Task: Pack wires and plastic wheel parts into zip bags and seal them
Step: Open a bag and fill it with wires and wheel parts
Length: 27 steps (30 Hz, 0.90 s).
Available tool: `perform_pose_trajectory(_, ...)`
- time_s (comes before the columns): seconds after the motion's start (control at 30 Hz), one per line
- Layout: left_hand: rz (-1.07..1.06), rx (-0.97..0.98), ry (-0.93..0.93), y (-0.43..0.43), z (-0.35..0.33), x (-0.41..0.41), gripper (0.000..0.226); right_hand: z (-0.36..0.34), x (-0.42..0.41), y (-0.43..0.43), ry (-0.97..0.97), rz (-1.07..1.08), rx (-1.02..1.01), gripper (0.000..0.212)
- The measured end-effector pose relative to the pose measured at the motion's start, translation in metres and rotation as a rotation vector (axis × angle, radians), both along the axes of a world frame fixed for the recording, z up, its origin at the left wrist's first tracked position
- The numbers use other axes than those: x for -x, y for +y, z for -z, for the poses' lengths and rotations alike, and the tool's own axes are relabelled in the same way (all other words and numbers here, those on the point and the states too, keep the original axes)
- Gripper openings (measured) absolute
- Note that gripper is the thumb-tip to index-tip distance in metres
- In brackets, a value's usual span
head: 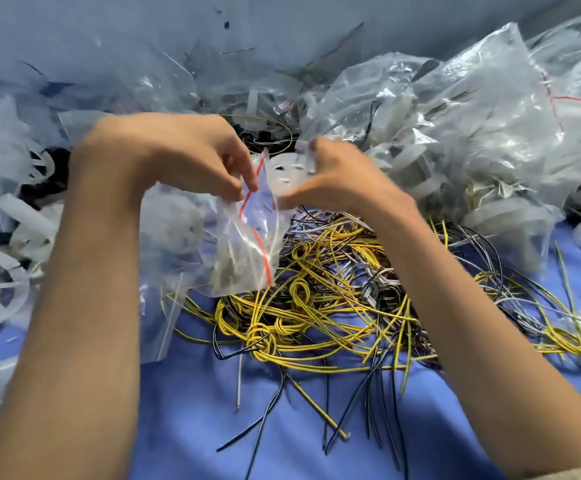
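Loads of filled bags (pixel 483 126) already stacked upper right, but mid-frame the left hand (pixel 185 157) pinches the open zip bag (pixel 240 251) while the right hand (pixel 337 188) fingers (pixel 318 150) pinch a wheel part (pixel 287 173) at its mouth, so not sealed I'd say, and the wires (pixel 316 306) below sit loose on the tabletop (pixel 213 427).

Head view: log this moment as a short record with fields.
left: left hand pinches the zip bag by its red strip
right: right hand holds a white wheel part at the bag's mouth
bag state: not sealed
below: yellow and black wires piled on the blue surface
right rear: heap of filled bags
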<state>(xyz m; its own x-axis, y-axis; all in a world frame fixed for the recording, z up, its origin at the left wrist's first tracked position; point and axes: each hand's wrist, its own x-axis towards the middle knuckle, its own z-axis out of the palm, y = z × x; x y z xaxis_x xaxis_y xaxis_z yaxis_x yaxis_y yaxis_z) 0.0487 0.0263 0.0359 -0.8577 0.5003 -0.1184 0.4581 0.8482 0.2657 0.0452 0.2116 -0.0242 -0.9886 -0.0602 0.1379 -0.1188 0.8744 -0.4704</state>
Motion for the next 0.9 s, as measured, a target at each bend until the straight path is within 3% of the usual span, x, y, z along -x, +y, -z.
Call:
perform_pose_trajectory(0.1,-0.005,-0.031,-0.011,0.003,0.002,0.000,0.017,-0.025,-0.013,0.027,0.040,0.049,0.194,0.065)
perform_pose_trajectory(0.17,-0.007,-0.075,-0.033,0.006,0.004,0.001,0.015,-0.039,-0.023,0.038,0.018,0.013,0.311,0.065)
perform_pose_trajectory(0.27,0.008,-0.168,-0.022,0.011,0.007,0.001,0.015,-0.051,-0.038,0.045,-0.075,-0.169,0.524,0.077)
perform_pose_trajectory(0.4,0.059,-0.277,-0.039,0.017,0.004,-0.005,0.013,-0.049,-0.042,0.042,-0.210,-0.423,0.651,0.065)
perform_pose_trajectory(0.53,0.143,-0.326,-0.063,0.026,0.003,-0.013,0.018,-0.042,-0.041,0.035,-0.327,-0.519,0.616,0.065)
perform_pose_trajectory(0.67,0.043,-0.374,0.014,0.022,0.008,-0.006,0.021,-0.036,-0.038,0.039,-0.426,-0.545,0.567,0.074)
perform_pose_trajectory(0.9,0.038,-0.491,0.045,0.015,0.006,-0.003,0.026,-0.030,-0.034,0.039,-0.448,-0.514,0.471,0.078)
